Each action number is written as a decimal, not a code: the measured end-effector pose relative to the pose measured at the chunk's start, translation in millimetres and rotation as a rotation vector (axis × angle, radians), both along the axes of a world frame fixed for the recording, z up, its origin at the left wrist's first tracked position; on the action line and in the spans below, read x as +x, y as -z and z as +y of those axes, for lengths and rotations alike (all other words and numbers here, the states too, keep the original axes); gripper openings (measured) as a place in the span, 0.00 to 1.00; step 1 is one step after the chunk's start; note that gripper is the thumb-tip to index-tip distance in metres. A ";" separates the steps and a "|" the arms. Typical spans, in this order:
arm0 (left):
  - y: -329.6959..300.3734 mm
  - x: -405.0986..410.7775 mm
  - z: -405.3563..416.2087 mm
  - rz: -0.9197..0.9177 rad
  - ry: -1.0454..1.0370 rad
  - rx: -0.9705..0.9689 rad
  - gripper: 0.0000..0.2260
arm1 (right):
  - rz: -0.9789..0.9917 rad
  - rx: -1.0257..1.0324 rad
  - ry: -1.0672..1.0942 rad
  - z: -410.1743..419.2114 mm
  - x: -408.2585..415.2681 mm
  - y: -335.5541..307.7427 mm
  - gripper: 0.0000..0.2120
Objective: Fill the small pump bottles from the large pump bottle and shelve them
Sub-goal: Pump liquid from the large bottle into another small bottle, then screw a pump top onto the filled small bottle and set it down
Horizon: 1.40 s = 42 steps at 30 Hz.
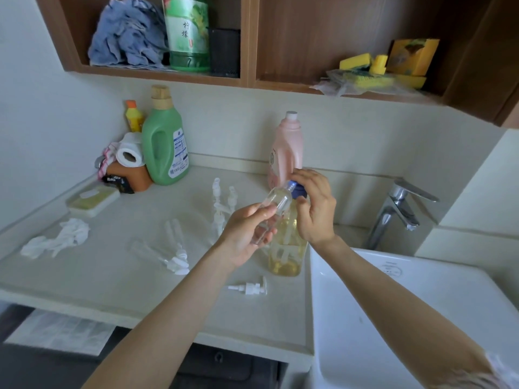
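At the counter [140, 276] beside the sink [421, 318], the left hand [247, 234] grips a small clear bottle [273, 209], fingers curled round its lower body, and tilts it so the open neck points up and right toward the blue pump head [297, 189] of the large bottle [286, 248]. The right hand [314, 209] sits over that pump head with fingers bent down around it; whether they press it or only cover it cannot be told. The large bottle stands upright on the counter near the sink's edge, with yellow liquid filling it partway. The small bottle looks empty.

In front of the large bottle a loose white pump [250, 287] lies on its side. To the left, two more clear bottles [157, 248] lie flat with white pumps [178, 262] at their ends. Behind the left hand several white pumps [222, 203] stand in a cluster. A crumpled white wrapper [56, 240] lies farther left, near a lidded tray [92, 199].

Against the back wall stand a green jug [164, 147], a yellow bottle [133, 116], a paper roll [129, 153] and a pink bottle [285, 153]. A tap [398, 209] rises behind the sink. The shelf [168, 75] above holds a blue cloth [126, 35], a green bottle [186, 32] and yellow sponges [379, 66].
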State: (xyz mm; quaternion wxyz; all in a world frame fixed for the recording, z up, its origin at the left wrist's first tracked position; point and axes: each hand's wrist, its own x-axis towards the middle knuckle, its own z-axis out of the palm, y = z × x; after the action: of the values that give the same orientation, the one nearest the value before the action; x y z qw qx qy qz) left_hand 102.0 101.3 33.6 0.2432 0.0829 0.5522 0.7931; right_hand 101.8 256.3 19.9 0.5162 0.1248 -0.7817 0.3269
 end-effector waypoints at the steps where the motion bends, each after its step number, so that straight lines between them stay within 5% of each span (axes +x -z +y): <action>1: 0.5 0.0 0.5 -0.009 0.001 0.006 0.07 | -0.017 0.002 0.003 -1.4 0.7 -1.5 0.20; 10: -2.8 1.9 -8.2 0.169 0.060 0.051 0.16 | -0.135 0.006 -0.014 -1.0 21.1 -35.7 0.20; 16: 26.8 8.5 -47.7 0.314 -0.066 -0.077 0.14 | -0.034 0.177 -0.129 -25.2 50.1 18.9 0.11; 20: 51.6 17.1 -78.1 0.355 -0.114 -0.193 0.17 | -0.480 0.248 -0.253 -29.9 43.0 68.4 0.07; 23: 70.2 28.3 -98.9 0.337 -0.123 -0.256 0.16 | -0.824 0.428 -0.236 -33.2 38.8 95.3 0.14; 26: 84.0 37.2 -109.5 0.324 -0.130 -0.288 0.16 | -0.961 0.522 -0.261 -39.4 41.7 105.9 0.13; 32: 100.5 44.5 -114.2 0.316 -0.127 -0.365 0.17 | -0.930 0.408 -0.234 -38.5 49.3 103.0 0.11; 38: 106.6 44.0 -109.7 0.334 -0.148 -0.448 0.21 | -0.739 0.032 -0.276 -20.3 55.0 20.3 0.04; 42: 102.9 42.7 -107.3 0.363 -0.177 -0.448 0.19 | -0.670 -0.047 -0.362 -11.9 56.0 -21.9 0.11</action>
State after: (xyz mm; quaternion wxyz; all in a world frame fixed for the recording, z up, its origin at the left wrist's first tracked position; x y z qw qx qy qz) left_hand 144.7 -6.0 -69.3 0.0827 0.1189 0.7530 0.6419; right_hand 157.7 244.4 41.8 0.1685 0.1350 -0.8649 0.4532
